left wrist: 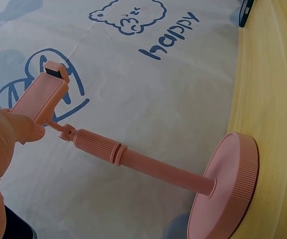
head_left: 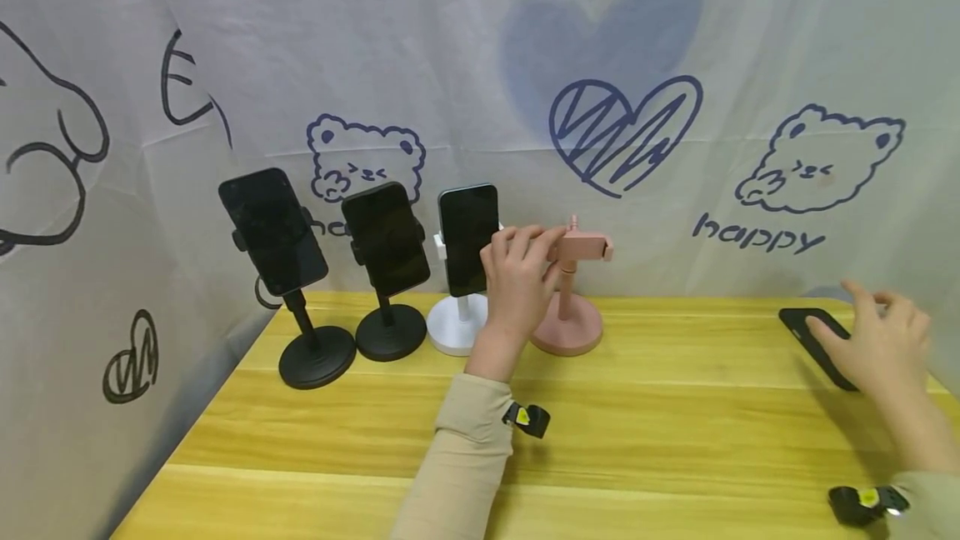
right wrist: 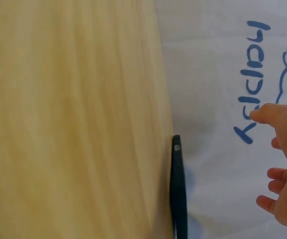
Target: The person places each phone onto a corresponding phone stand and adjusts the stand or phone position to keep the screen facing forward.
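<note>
A pink phone stand point(head_left: 567, 330) stands upright on the table, its clamp holding no phone. My left hand point(head_left: 521, 273) pinches the left end of that clamp point(left wrist: 40, 95) between thumb and fingers; in the left wrist view the fingers behind it are partly hidden. Over at the right, a black phone point(head_left: 813, 344) lies flat on the table. Just above it hovers my right hand point(head_left: 881, 344), thumb and fingers spread and apart from the phone. The right wrist view shows this hand point(right wrist: 285, 159) holding nothing, with the phone point(right wrist: 179, 189) seen edge-on below.
Left of the pink stand are a white stand point(head_left: 450, 325) and two black stands point(head_left: 390, 332), each bearing a phone with a dark screen. A white cloth point(head_left: 637, 48) with blue drawings hangs behind the wooden table point(head_left: 637, 440). Another cloth wall is on the left.
</note>
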### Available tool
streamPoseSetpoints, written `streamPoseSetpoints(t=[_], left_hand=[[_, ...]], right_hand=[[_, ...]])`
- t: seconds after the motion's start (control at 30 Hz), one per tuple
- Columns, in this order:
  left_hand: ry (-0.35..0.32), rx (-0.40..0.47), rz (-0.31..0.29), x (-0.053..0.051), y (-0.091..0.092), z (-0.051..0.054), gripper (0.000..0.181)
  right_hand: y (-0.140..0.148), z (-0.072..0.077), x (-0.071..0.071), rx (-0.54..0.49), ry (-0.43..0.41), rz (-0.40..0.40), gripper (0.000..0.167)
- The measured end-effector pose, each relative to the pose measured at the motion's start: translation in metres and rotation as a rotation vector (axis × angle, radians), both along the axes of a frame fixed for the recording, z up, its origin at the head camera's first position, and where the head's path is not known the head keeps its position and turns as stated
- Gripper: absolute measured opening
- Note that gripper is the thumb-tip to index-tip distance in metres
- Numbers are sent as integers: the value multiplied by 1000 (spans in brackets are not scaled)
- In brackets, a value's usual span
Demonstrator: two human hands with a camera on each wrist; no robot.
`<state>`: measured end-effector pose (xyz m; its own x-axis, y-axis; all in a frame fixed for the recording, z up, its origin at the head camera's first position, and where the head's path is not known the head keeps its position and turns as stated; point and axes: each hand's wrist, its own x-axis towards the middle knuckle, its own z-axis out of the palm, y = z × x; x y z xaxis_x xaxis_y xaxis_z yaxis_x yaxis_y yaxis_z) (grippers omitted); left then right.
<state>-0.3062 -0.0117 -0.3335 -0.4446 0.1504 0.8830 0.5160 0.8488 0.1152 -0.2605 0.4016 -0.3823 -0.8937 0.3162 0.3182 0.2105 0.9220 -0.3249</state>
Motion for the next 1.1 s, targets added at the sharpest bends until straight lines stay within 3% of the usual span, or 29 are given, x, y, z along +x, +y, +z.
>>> streamPoseSetpoints(t=[0.33,0.6,1.1], left_hand=[[0,2,-2,1,-3,0,32],[-2,6,-3,1,-3,-1,32],[0,-11,12,1,-1,-1,33]], right_hand=[[7,-11,-14,-80,-19,27,76],[20,-16,-30,-101,-72,-2,76],[39,-24,-36,-74,-131,4,84]])
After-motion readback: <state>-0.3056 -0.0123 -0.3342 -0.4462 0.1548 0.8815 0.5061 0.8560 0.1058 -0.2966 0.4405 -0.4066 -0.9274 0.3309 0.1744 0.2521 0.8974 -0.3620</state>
